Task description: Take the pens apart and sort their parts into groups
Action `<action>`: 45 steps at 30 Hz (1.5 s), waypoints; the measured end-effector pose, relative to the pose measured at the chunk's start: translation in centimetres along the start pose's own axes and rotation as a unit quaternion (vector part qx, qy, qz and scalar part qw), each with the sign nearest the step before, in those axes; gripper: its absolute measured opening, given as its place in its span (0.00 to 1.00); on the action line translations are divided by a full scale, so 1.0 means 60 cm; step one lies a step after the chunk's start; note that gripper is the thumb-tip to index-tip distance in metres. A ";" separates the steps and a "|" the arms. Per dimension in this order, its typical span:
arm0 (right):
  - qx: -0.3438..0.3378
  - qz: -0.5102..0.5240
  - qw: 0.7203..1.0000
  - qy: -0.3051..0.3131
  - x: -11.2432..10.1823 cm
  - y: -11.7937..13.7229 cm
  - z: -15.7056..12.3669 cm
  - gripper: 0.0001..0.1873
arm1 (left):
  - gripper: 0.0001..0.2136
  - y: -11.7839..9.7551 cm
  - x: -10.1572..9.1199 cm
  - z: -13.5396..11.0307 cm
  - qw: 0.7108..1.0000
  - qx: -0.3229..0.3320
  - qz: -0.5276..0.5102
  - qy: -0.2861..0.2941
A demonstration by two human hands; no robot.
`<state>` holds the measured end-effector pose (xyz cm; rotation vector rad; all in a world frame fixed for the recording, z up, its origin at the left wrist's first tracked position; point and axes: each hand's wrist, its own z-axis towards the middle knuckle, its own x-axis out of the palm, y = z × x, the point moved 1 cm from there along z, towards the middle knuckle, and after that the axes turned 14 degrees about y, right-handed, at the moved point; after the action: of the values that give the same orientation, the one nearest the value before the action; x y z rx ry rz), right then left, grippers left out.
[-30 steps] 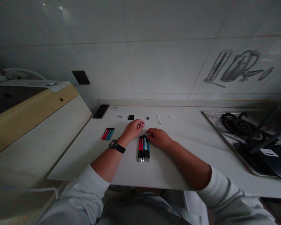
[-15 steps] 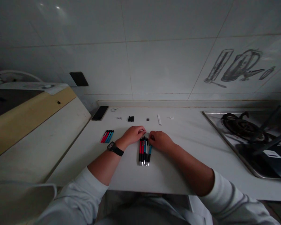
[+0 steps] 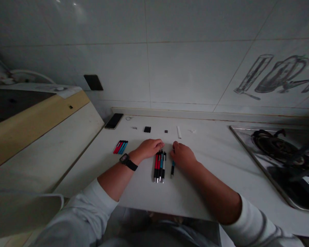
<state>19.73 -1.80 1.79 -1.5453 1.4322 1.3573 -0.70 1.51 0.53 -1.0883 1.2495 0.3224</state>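
Several red, blue and black click pens (image 3: 159,166) lie side by side on the white countertop (image 3: 208,171). My left hand (image 3: 149,148), a watch on its wrist, rests curled at their top ends. My right hand (image 3: 182,156) is closed on the top of a single blue pen (image 3: 172,169), which lies apart just right of the row. A second small bunch of red and blue pen barrels (image 3: 120,146) lies to the left.
Along the back of the counter lie a dark phone (image 3: 114,120), a small spring, black pen parts (image 3: 147,129), a tiny black piece and a white tube (image 3: 179,132). A gas hob (image 3: 280,151) fills the right side. A beige appliance lid (image 3: 41,127) slopes at left.
My right hand has drawn one blue pen out of the row and moved it to the right. My left hand stays at the pens' top ends. The camera has shifted slightly.
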 end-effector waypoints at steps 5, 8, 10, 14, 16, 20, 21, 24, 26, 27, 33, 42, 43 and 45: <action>-0.009 0.009 1.000 -0.013 0.000 -0.001 0.005 0.15 | 0.18 0.002 -0.001 -0.002 1.000 0.007 -0.010 -0.002; -0.016 0.018 1.000 -0.004 -0.001 0.005 -0.001 0.17 | 0.17 0.001 0.000 -0.003 1.000 0.007 -0.015 -0.007; -0.013 0.013 1.000 0.009 0.001 0.008 -0.005 0.17 | 0.16 0.001 0.000 -0.003 1.000 0.007 -0.026 -0.011; -0.025 0.040 0.999 -0.001 0.004 0.000 0.001 0.17 | 0.14 0.001 0.001 -0.003 0.997 0.012 -0.076 -0.031; -0.065 0.113 0.991 -0.029 0.005 -0.009 0.012 0.19 | 0.13 0.001 0.001 -0.002 0.993 0.020 -0.102 -0.051; -0.165 0.309 0.934 -0.070 0.008 -0.020 0.031 0.24 | 0.16 0.000 0.003 0.000 0.981 0.042 -0.171 -0.080; -0.178 0.335 0.922 -0.078 0.008 -0.020 0.032 0.25 | 0.15 -0.001 0.004 0.001 0.977 0.052 -0.190 -0.080; -0.203 0.352 0.909 -0.099 0.009 -0.017 0.030 0.25 | 0.10 -0.003 0.005 0.001 0.969 0.079 -0.221 -0.078; -0.209 0.335 0.913 -0.105 0.007 -0.017 0.028 0.25 | 0.08 -0.002 0.003 0.000 0.968 0.085 -0.219 -0.084; -0.207 0.321 0.918 -0.109 0.006 -0.019 0.028 0.24 | 0.07 -0.001 0.001 -0.001 0.969 0.081 -0.213 -0.094; -0.156 0.254 0.943 -0.145 0.000 -0.048 0.041 0.12 | 0.07 0.018 -0.013 -0.001 0.959 0.023 -0.198 -0.202; -0.167 0.237 0.946 -0.142 -0.006 -0.057 0.042 0.15 | 0.10 0.020 -0.017 -0.003 0.961 0.017 -0.184 -0.204; -0.174 0.234 0.947 -0.138 -0.006 -0.057 0.042 0.16 | 0.10 0.020 -0.018 -0.004 0.963 0.027 -0.174 -0.203; -0.189 0.230 0.946 -0.131 -0.005 -0.057 0.043 0.16 | 0.09 0.018 -0.020 -0.006 0.969 0.051 -0.147 -0.192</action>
<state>22.37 1.45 0.72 -1.2186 1.4754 2.1330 -2.13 2.18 1.07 -1.0458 0.7405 0.2264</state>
